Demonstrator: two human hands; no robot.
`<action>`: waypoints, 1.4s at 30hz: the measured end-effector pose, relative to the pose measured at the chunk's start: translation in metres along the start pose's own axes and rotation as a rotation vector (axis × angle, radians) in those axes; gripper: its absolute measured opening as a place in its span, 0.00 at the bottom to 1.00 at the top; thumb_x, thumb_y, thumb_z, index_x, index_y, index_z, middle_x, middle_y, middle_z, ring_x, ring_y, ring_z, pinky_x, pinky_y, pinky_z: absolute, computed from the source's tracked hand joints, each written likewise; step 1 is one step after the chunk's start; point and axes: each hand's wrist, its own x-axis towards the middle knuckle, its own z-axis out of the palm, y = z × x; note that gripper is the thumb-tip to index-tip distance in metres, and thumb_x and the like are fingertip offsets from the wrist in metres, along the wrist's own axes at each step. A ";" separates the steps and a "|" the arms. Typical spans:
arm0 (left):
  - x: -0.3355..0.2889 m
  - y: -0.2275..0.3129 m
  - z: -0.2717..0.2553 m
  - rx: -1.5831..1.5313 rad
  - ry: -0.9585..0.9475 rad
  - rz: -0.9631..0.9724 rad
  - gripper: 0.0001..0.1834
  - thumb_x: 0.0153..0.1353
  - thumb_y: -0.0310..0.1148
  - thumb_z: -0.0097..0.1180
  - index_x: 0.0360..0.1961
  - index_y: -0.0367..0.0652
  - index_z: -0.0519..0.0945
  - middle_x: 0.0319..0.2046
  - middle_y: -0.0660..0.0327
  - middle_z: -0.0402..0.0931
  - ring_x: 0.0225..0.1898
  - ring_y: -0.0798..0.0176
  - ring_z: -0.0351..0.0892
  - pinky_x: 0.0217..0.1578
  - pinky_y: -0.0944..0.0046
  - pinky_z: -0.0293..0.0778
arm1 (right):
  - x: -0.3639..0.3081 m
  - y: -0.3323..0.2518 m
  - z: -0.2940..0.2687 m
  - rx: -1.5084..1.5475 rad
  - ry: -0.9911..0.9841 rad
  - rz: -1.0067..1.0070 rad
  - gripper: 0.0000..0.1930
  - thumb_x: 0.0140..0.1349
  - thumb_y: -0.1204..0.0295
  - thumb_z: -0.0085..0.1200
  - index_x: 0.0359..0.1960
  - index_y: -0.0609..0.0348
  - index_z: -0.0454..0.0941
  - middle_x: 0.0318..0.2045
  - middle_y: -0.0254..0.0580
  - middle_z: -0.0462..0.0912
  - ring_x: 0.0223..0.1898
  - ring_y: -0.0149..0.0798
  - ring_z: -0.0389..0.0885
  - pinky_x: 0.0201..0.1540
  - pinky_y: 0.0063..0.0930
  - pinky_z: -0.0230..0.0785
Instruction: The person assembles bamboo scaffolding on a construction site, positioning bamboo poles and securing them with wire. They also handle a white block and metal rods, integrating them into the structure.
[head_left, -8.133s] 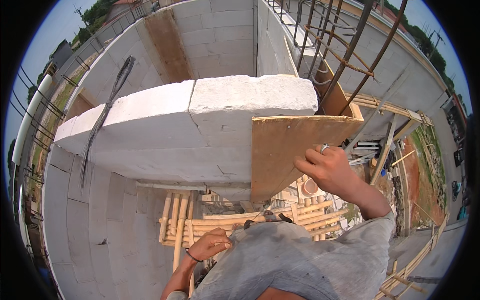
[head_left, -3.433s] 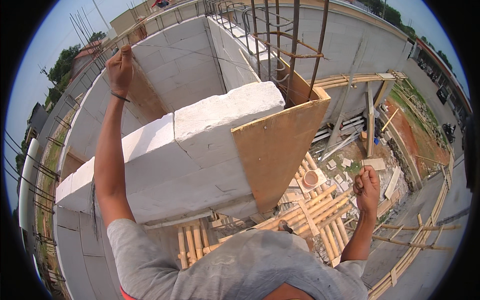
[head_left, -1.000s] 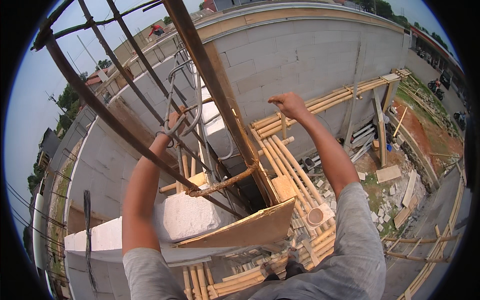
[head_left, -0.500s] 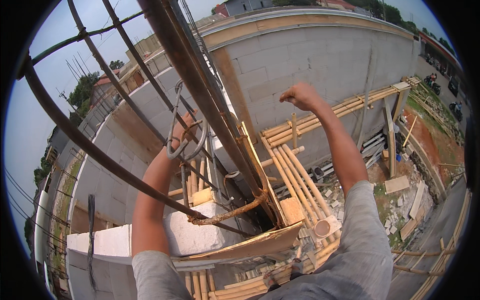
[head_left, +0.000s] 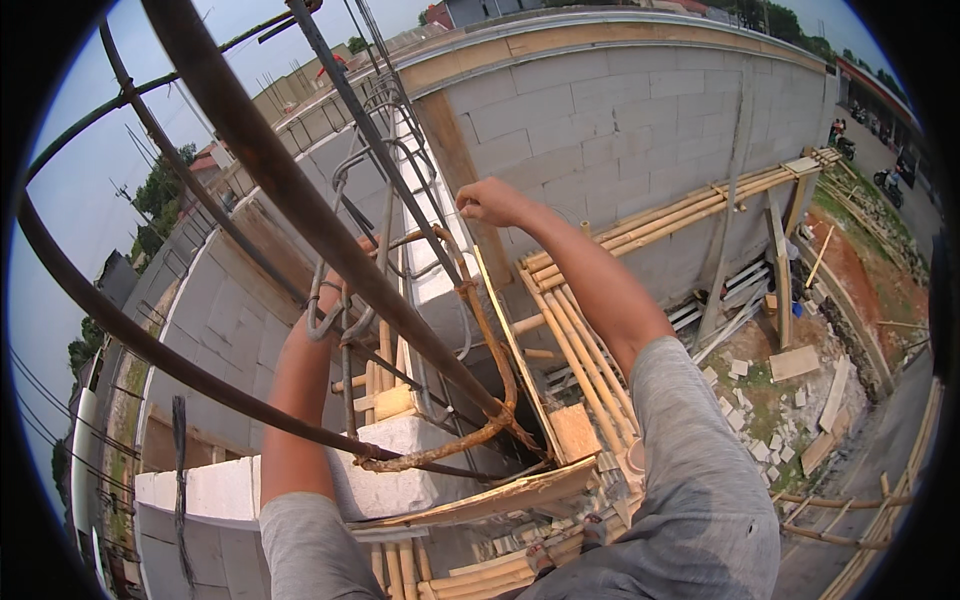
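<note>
My right hand (head_left: 492, 203) is raised near the wooden post of the far wall, with thumb and fingers pinched together. Whatever it pinches is too fine to make out. My left hand (head_left: 362, 262) reaches in among the rebar on the other side, its fingers mostly hidden by the bars. Close to its wrist are bent grey steel stirrups (head_left: 325, 312). A thick rusty rebar (head_left: 330, 235) slants across in front of my left hand. Between both hands a rusty stirrup (head_left: 487, 335) runs down beside the narrow formwork board (head_left: 503, 318).
A white block (head_left: 400, 462) lies below the rebar, beside a plywood edge (head_left: 490, 492). Bamboo poles (head_left: 582, 350) form scaffolding on the right, above rubble on the ground. A grey block wall (head_left: 600, 120) stands ahead. Curved rebar (head_left: 150, 325) crosses the left side.
My right hand has moved left and slightly down, closer to the rebar. My left hand has shifted slightly left and down. The view of the upright bars has shifted.
</note>
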 end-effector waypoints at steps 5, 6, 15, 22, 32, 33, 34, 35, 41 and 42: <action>-0.108 -0.142 -0.091 0.348 -0.401 -0.413 0.12 0.63 0.34 0.48 0.41 0.40 0.79 0.35 0.47 0.78 0.35 0.46 0.79 0.37 0.52 0.75 | -0.018 0.014 -0.022 0.144 -0.059 0.044 0.10 0.60 0.66 0.57 0.38 0.58 0.81 0.31 0.47 0.84 0.35 0.47 0.82 0.39 0.38 0.72; -0.128 -0.156 -0.118 0.509 -0.572 -0.415 0.12 0.59 0.33 0.52 0.42 0.40 0.80 0.41 0.45 0.80 0.42 0.45 0.81 0.39 0.53 0.77 | -0.020 0.006 -0.022 0.155 -0.060 0.043 0.10 0.60 0.66 0.57 0.38 0.58 0.81 0.31 0.47 0.84 0.35 0.48 0.82 0.39 0.38 0.72; -0.024 -0.017 -0.006 0.126 -0.624 -0.417 0.10 0.60 0.33 0.52 0.37 0.38 0.79 0.30 0.52 0.79 0.34 0.51 0.82 0.33 0.55 0.76 | -0.026 0.006 0.027 0.136 0.164 0.104 0.08 0.61 0.65 0.55 0.36 0.55 0.81 0.33 0.48 0.84 0.37 0.54 0.80 0.40 0.43 0.71; 0.003 0.016 0.028 -0.058 -0.513 -0.704 0.10 0.60 0.33 0.51 0.35 0.37 0.79 0.23 0.52 0.78 0.30 0.54 0.82 0.31 0.54 0.76 | -0.043 -0.004 0.052 -0.105 0.397 0.030 0.09 0.59 0.64 0.56 0.32 0.54 0.83 0.32 0.51 0.84 0.38 0.54 0.82 0.40 0.47 0.73; -0.001 0.036 0.019 -0.246 -0.425 -0.940 0.12 0.61 0.33 0.50 0.40 0.37 0.77 0.22 0.50 0.78 0.29 0.53 0.82 0.34 0.53 0.76 | -0.058 -0.004 0.091 0.081 0.216 0.283 0.09 0.58 0.67 0.53 0.31 0.58 0.82 0.29 0.59 0.81 0.36 0.63 0.80 0.40 0.51 0.73; 0.003 0.037 0.016 -0.268 -0.422 -0.952 0.12 0.61 0.33 0.50 0.40 0.37 0.77 0.22 0.50 0.78 0.30 0.53 0.82 0.34 0.53 0.76 | -0.056 -0.002 0.089 0.062 0.212 0.275 0.09 0.59 0.66 0.54 0.31 0.58 0.83 0.29 0.59 0.82 0.36 0.62 0.81 0.41 0.51 0.74; 0.006 0.038 0.010 -0.293 -0.412 -0.972 0.12 0.61 0.33 0.50 0.41 0.37 0.77 0.22 0.50 0.78 0.30 0.53 0.82 0.34 0.53 0.76 | -0.053 -0.001 0.088 0.032 0.170 0.311 0.10 0.59 0.65 0.56 0.31 0.59 0.83 0.31 0.59 0.82 0.38 0.62 0.81 0.43 0.50 0.73; 0.005 0.041 0.006 -0.328 -0.400 -0.997 0.12 0.61 0.34 0.50 0.42 0.37 0.77 0.22 0.50 0.78 0.30 0.53 0.82 0.34 0.53 0.76 | -0.052 -0.001 0.084 0.021 0.156 0.323 0.11 0.58 0.64 0.57 0.32 0.59 0.82 0.32 0.59 0.82 0.39 0.62 0.81 0.43 0.50 0.73; -0.031 0.065 -0.112 -0.025 -0.377 -0.782 0.27 0.60 0.38 0.56 0.58 0.38 0.67 0.31 0.47 0.80 0.34 0.50 0.83 0.37 0.53 0.77 | -0.069 -0.033 0.031 -0.108 0.139 0.238 0.24 0.54 0.60 0.63 0.48 0.62 0.77 0.42 0.59 0.81 0.46 0.61 0.79 0.48 0.49 0.71; -0.030 0.077 -0.132 0.156 -0.257 -0.669 0.27 0.60 0.38 0.57 0.59 0.39 0.68 0.33 0.45 0.81 0.35 0.47 0.82 0.39 0.52 0.77 | -0.075 0.003 0.011 -0.170 0.334 0.052 0.26 0.55 0.59 0.63 0.52 0.62 0.75 0.45 0.60 0.80 0.46 0.62 0.78 0.49 0.50 0.70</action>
